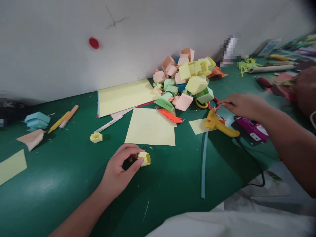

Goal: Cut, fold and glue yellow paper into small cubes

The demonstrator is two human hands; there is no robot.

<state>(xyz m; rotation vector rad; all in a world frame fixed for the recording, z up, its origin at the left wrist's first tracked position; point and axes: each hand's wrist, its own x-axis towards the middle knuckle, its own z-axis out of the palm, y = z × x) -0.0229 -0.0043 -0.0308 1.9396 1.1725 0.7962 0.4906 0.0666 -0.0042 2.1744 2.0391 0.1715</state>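
Between thumb and fingers of my left hand (123,163) is a small folded yellow paper box (144,159), held low over the green table. My right hand (243,104) reaches across at the right, its fingertips pinched at the red ring handle of a pair of scissors (213,103); the blades are hidden. Just below those fingers lies a yellow glue gun (217,123) with a long translucent glue stick (203,168) sticking out of its rear. A second small yellow paper box (96,137) sits to the left of my left hand.
Folded paper boxes (185,79) are heaped by the wall. Yellow sheets (150,128), an orange cutter (170,115) and a white pen (108,123) lie mid-table. A purple power strip (251,129) is at right, where another person's hand (306,82) shows. Markers (68,117) lie left.
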